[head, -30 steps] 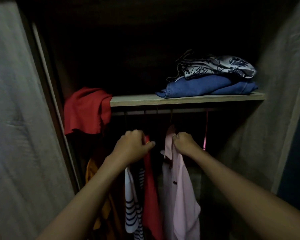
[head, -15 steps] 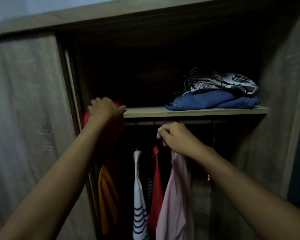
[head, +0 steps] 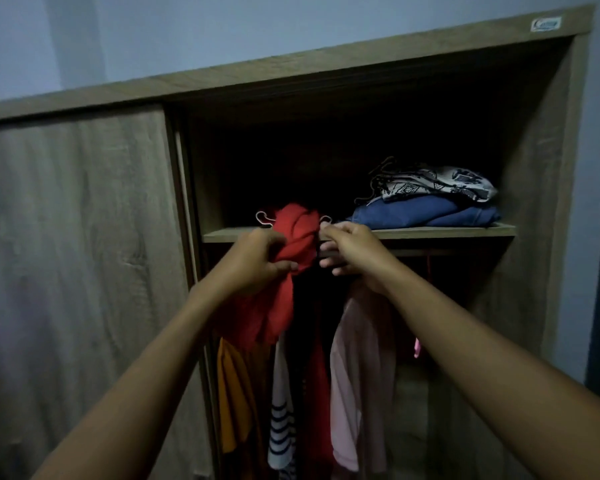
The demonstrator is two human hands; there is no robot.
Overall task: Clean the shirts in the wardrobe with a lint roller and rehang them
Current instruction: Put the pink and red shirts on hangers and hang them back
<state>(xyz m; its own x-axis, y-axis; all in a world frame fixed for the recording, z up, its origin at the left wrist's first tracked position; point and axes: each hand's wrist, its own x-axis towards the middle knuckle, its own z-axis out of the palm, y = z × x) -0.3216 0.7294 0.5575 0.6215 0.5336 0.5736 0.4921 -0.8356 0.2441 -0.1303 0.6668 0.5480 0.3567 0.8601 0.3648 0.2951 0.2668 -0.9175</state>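
A red shirt (head: 297, 237) is bunched in front of the wardrobe shelf (head: 430, 232), its tail hanging down. My left hand (head: 257, 263) is closed around its middle. A pale hanger (head: 264, 219) sticks out behind the cloth on both sides. My right hand (head: 347, 249) touches the shirt's right edge by the hanger tip, thumb and forefinger pinched, other fingers loose. Below the shelf hang an orange shirt (head: 232, 393), a white navy-striped shirt (head: 281, 420), a second red shirt (head: 317, 393) and a pink shirt (head: 357, 375). No lint roller is in view.
Folded blue jeans (head: 426, 211) with a patterned black-and-white cloth (head: 437, 183) on top lie on the shelf's right side. The sliding wardrobe door (head: 77, 254) covers the left half. The wardrobe's right wall (head: 534, 202) and a pale room wall frame the opening.
My left hand left the hanging shirts, reached the red shirt at the shelf's left end and pulled it out to the centre. My right hand rose from the pink shirt to meet it.
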